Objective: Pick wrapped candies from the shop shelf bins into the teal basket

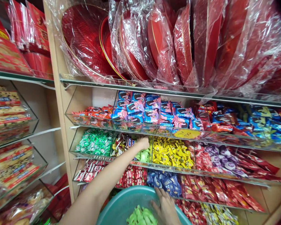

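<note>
My left hand [143, 143] reaches up into a clear shelf bin of light green wrapped sweets [142, 155]. Its fingers are buried among the wrappers and hidden from me. My right hand [165, 207] rests on the far rim of a teal plastic basket [121, 204] at the bottom centre, fingers curled over the edge. Several light green sweets [141, 216] lie inside the basket.
Clear bins hold green sweets [95, 142], yellow sweets [172, 153], purple sweets [213, 157], blue packs [165, 182] and biscuit packs [140, 109]. A yellow price tag [186, 134] sits on a bin edge. Red wrapped trays [168, 40] fill the top shelf.
</note>
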`<move>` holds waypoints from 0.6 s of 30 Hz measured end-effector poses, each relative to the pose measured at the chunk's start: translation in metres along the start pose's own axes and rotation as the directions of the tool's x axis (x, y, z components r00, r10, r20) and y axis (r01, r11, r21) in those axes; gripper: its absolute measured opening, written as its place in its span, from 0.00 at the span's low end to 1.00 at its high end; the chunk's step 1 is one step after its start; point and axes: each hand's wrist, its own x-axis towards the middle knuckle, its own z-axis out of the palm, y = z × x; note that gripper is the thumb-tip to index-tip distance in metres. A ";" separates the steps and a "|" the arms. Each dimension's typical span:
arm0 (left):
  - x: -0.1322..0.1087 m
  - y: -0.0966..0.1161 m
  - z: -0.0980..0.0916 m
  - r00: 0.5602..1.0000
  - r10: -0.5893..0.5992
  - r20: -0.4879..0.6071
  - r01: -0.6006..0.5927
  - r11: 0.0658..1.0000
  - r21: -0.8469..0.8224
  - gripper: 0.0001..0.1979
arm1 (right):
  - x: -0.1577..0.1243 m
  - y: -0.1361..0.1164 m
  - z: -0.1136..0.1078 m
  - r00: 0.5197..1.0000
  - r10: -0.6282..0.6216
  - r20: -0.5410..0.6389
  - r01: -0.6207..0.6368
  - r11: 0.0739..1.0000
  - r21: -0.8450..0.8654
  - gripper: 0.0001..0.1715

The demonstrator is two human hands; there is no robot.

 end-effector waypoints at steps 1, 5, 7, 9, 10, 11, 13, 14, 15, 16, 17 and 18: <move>-0.007 0.001 0.000 1.000 -0.007 -0.007 0.007 1.000 0.004 0.21 | 0.000 -0.002 0.000 1.000 -0.005 0.000 0.005 1.000 0.000 0.32; -0.029 0.004 0.004 1.000 0.016 -0.020 -0.015 1.000 0.015 0.20 | 0.003 -0.008 0.001 1.000 -0.028 0.007 0.028 1.000 0.001 0.32; -0.036 0.004 0.005 0.999 0.050 -0.011 -0.050 0.999 0.012 0.19 | 0.004 -0.010 0.001 0.999 -0.034 0.016 0.034 0.999 0.002 0.33; -0.039 0.002 0.004 0.996 0.090 0.006 -0.090 0.996 0.006 0.18 | 0.006 -0.011 0.002 0.999 -0.030 0.020 0.030 1.000 0.001 0.33; -0.039 0.001 0.002 0.993 0.113 0.013 -0.113 0.994 0.000 0.18 | 0.006 -0.011 0.002 0.999 -0.029 0.019 0.029 1.000 0.002 0.33; -0.039 -0.001 0.000 0.990 0.142 0.014 -0.142 0.990 -0.009 0.18 | 0.006 -0.010 0.002 0.999 -0.027 0.019 0.027 1.000 0.001 0.33; -0.037 -0.007 -0.008 0.980 0.199 -0.004 -0.199 0.979 -0.038 0.19 | 0.006 -0.009 0.002 1.000 -0.020 0.018 0.020 1.000 -0.002 0.33; -0.035 -0.011 -0.012 0.976 0.215 -0.024 -0.216 0.975 -0.052 0.19 | 0.006 -0.008 0.001 1.000 -0.014 0.020 0.014 1.000 -0.004 0.33; -0.033 -0.016 -0.016 0.978 0.206 -0.046 -0.208 0.976 -0.061 0.19 | 0.006 -0.007 0.001 1.000 -0.007 0.023 0.007 1.000 -0.006 0.33; -0.030 -0.021 -0.021 0.983 0.177 -0.058 -0.180 0.981 -0.067 0.20 | 0.005 -0.005 0.001 1.000 0.001 0.025 -0.001 1.000 -0.008 0.33; -0.026 -0.026 -0.024 0.991 0.111 -0.068 -0.115 0.992 -0.056 0.19 | 0.005 -0.003 0.001 1.000 0.010 0.027 -0.010 1.000 -0.010 0.34; -0.023 -0.032 -0.028 0.995 0.073 -0.071 -0.076 0.996 -0.042 0.19 | 0.004 -0.001 0.002 0.999 0.018 0.026 -0.018 1.000 -0.011 0.34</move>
